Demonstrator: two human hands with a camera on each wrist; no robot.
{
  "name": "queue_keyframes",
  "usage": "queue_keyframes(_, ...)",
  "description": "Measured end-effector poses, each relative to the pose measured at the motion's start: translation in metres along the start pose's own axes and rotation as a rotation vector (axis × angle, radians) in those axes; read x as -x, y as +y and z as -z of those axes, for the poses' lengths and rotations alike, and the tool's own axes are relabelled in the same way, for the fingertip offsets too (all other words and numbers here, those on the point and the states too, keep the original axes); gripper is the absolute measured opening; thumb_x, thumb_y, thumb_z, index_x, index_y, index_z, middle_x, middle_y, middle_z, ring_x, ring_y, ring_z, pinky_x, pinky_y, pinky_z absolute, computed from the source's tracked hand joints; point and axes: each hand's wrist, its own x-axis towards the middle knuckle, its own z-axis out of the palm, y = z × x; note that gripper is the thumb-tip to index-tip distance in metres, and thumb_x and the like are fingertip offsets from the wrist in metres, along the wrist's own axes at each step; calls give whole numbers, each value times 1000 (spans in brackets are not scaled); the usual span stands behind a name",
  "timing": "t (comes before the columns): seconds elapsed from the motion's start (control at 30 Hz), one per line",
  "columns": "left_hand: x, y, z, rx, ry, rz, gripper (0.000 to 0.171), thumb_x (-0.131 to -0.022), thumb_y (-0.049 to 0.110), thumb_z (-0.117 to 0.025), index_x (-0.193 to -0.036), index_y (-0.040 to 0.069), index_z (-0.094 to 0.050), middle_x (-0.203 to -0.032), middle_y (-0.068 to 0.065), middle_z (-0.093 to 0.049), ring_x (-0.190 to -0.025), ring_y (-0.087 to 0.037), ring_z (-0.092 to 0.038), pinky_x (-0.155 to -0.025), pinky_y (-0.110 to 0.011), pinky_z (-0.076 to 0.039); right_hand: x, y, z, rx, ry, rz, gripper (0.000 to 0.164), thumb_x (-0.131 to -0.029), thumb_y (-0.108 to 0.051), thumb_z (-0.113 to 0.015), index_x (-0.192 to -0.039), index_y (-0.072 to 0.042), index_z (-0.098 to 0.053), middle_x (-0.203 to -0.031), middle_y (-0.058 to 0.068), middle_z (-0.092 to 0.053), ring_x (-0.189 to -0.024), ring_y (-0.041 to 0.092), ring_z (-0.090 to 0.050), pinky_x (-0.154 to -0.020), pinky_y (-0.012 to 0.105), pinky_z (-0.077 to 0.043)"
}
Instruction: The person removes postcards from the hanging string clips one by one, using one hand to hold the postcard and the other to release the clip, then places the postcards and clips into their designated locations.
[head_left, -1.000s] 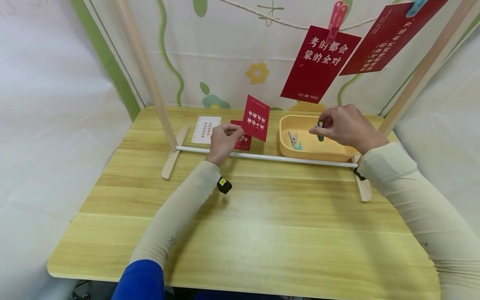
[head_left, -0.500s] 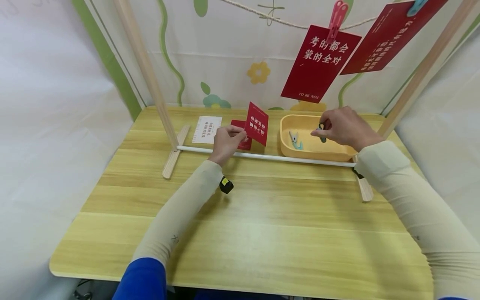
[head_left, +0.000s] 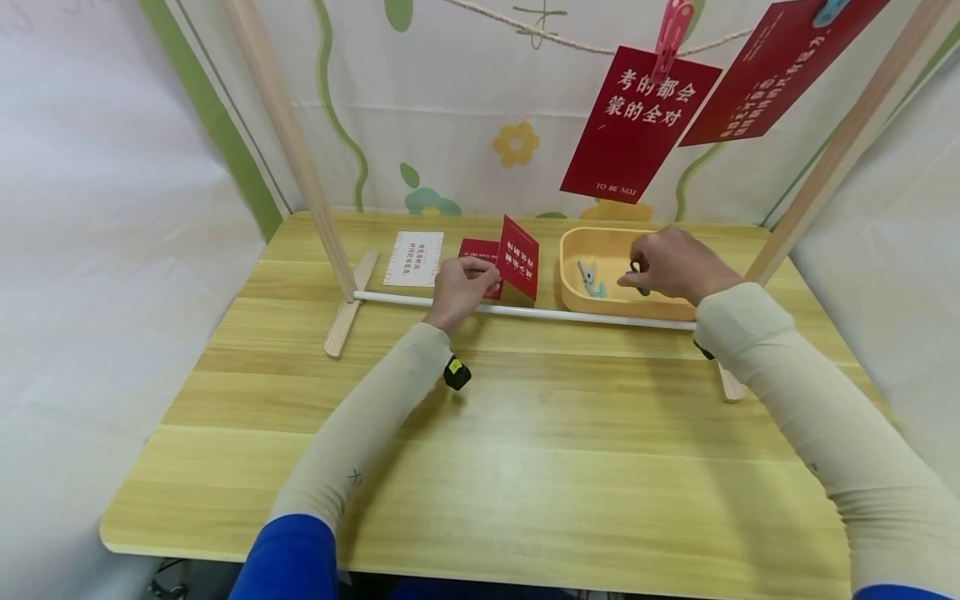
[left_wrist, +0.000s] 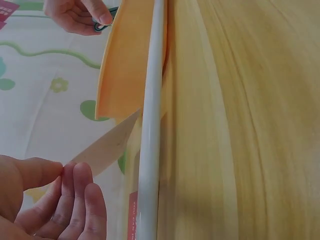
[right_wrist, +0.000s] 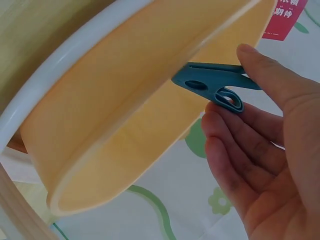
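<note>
My left hand (head_left: 462,292) pinches a red card with white writing (head_left: 519,258) by its edge, thumb against fingers, and the card stands tilted over the table. In the left wrist view that card (left_wrist: 107,150) shows its pale back. A second red card (head_left: 477,248) lies on the table, partly hidden behind the left hand. Over the yellow bin (head_left: 573,293), my right hand (head_left: 678,262) holds a dark teal clothespin (right_wrist: 212,82) between thumb and fingers. Two lighter clothespins (head_left: 591,279) lie inside the bin.
A white rod (head_left: 555,314) spans the wooden stand low in front of the bin. From the rope (head_left: 540,35) above hang two red cards, one by a pink clothespin (head_left: 672,37), the other by a blue one (head_left: 830,12). A white card (head_left: 414,258) lies at left.
My left hand has moved slightly right, and the red card in it has come lower and turned more edge-on. My right hand has lowered a little toward the bin with the clothespin.
</note>
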Motion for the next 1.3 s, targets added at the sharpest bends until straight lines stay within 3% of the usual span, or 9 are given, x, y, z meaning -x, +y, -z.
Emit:
queue_keyframes(0.33,-6,-3,-7,-72,3,0,17,-91,21,-68,-102,8,-71,-95,-9,-74,-94,-28,-72,-86,-38,-59,-6,-3,-4,40,-63,-19,29,-83,-36,-76,-74,-11,-65,-71,3,-63,-60,17,-53,-56,29,-44)
queue_keyframes(0.6,-5,-5,-9,-270,28,-104,13,-92,22,-66,-95,11,-72,-91,-5,-73,-87,-23,-70,-74,-31,-57,-9,-4,-6,105,-81,7,28,-82,-30,-77,-72,-9,-63,-67,3,-61,-59,17,-52,-57,30,-43)
queue_keyframes(0.77,-5,-3,-12,-393,18,-148,13,-92,19,-66,-95,7,-72,-90,-6,-73,-82,-17,-66,-76,-31,-56,-10,-3,-8,104,-93,20,26,-81,-28,-78,-73,-8,-63,-68,3,-61,-60,17,-51,-57,30,-43)
queue_keyframes(1.07,-9,-2,-20,-519,-16,-154,14,-92,17,-66,-97,8,-75,-99,-4,-73,-93,-18,-64,-82,-31,-56,-12,-4,-9,56,-147,9,22,-82,-24,-77,-75,-7,-65,-67,4,-60,-58,16,-51,-55,28,-42)
queue_keyframes(1.3,-15,-6,-23,-547,-51,-145,14,-92,16,-66,-94,6,-77,-101,-6,-74,-97,-19,-66,-83,-34,-57,-13,-3,-13,71,-163,9,20,-82,-23,-77,-76,-6,-67,-68,5,-62,-57,16,-51,-55,29,-42)
